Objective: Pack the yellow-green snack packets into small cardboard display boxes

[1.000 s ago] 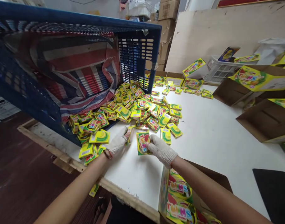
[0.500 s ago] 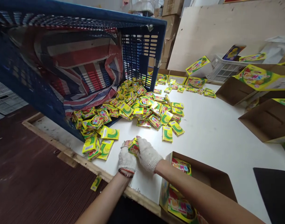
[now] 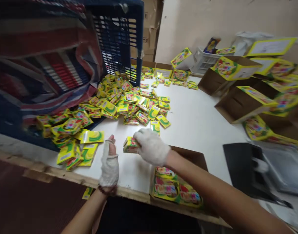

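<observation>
My right hand (image 3: 152, 147), in a white glove, grips a small stack of yellow-and-green packs (image 3: 130, 145) above the white table (image 3: 187, 110). To its left, my left hand (image 3: 110, 162), also gloved with bare fingertips, is upright with its fingers extended and nothing in it. An open carton (image 3: 152, 185) stands at the table's front edge under my right forearm, with several packs (image 3: 166, 188) inside. Beyond both hands lies a large heap of loose packs (image 3: 129, 104), some of them close to my left hand.
A blue crate (image 3: 136, 39) lined with striped cloth (image 3: 63, 71) lies tipped at the left. Open display cartons (image 3: 246, 100) stand at the right, near a black flat object (image 3: 241, 169). A white basket (image 3: 203, 61) stands at the back. One pack (image 3: 87, 193) is below the table edge.
My left hand has let go of the packs and opened. My right hand now holds them alone, apart from the left. The view has swung right.
</observation>
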`<control>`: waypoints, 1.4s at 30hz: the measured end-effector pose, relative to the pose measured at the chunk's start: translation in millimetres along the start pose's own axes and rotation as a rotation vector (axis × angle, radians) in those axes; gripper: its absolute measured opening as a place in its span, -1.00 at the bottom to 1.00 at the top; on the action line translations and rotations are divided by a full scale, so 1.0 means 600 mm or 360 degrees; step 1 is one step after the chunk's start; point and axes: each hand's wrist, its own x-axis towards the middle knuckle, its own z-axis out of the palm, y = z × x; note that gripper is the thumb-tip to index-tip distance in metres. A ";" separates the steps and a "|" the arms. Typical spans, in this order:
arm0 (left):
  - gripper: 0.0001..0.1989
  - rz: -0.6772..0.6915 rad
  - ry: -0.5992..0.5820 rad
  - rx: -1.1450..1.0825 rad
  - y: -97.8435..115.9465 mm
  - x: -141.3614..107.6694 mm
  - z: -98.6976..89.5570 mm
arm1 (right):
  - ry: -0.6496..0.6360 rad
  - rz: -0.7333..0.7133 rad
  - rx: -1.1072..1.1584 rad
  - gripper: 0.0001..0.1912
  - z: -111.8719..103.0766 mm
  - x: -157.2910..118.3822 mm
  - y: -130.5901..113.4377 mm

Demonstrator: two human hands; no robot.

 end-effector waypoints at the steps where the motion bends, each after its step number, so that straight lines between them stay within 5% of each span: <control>1: -0.46 0.0175 -0.0064 0.0129 0.017 -0.011 -0.002 | 0.0035 0.0042 0.0086 -0.77 -0.031 -0.025 0.023; 3: -0.53 0.0500 -0.0399 0.0304 0.048 -0.039 -0.001 | -0.0061 0.0173 0.0253 -0.77 -0.083 -0.083 0.074; 5: -0.53 0.0873 -0.0962 0.0404 0.072 -0.076 0.008 | -0.0258 0.0326 0.0374 -0.68 -0.106 -0.138 0.126; 8: -0.43 0.1386 -0.1693 0.0694 0.089 -0.129 0.035 | -0.0685 0.0489 0.0291 -0.61 -0.084 -0.187 0.181; 11: -0.38 0.1437 -0.1950 0.1173 0.090 -0.158 0.057 | -0.1066 0.0516 0.0034 -0.59 -0.036 -0.184 0.188; 16: -0.44 0.1437 -0.1908 0.1342 0.083 -0.170 0.055 | -0.1376 0.0434 -0.0082 -0.52 0.005 -0.148 0.158; 21: -0.64 0.1566 -0.1615 0.0782 0.071 -0.138 0.021 | -0.1117 0.0602 -0.0095 -0.59 0.043 -0.172 0.163; 24: -0.72 0.1471 -0.1050 0.1041 0.061 -0.044 -0.017 | -0.0993 0.0650 -0.0079 -0.68 0.070 -0.187 0.176; 26: -0.66 0.1074 -0.0773 0.1588 0.056 0.042 -0.052 | -0.0975 0.0626 -0.0020 -0.72 0.076 -0.191 0.181; 28: -0.58 0.0649 -0.0659 0.1971 0.051 0.123 -0.086 | -0.0920 0.0594 0.0079 -0.76 0.068 -0.194 0.181; 31: -0.57 0.0487 -0.0618 0.1972 0.043 0.189 -0.111 | -0.0735 0.0624 0.0209 -0.86 0.038 -0.192 0.167; 34: -0.55 0.0444 -0.0659 0.1690 0.042 0.163 -0.095 | -0.0356 0.0530 0.0387 -0.82 0.002 -0.170 0.132; 37: -0.47 0.0147 -0.0923 0.0469 0.059 0.072 -0.049 | 0.0004 0.0504 0.0779 -0.68 -0.013 -0.121 0.079; 39: -0.43 -0.0031 -0.1174 -0.0118 0.077 0.015 -0.023 | -0.0003 0.0433 0.1067 -0.58 -0.004 -0.082 0.039; 42: -0.55 0.0111 -0.1060 0.0045 0.095 -0.012 -0.024 | -0.0095 0.0278 0.1233 -0.63 0.020 -0.032 -0.011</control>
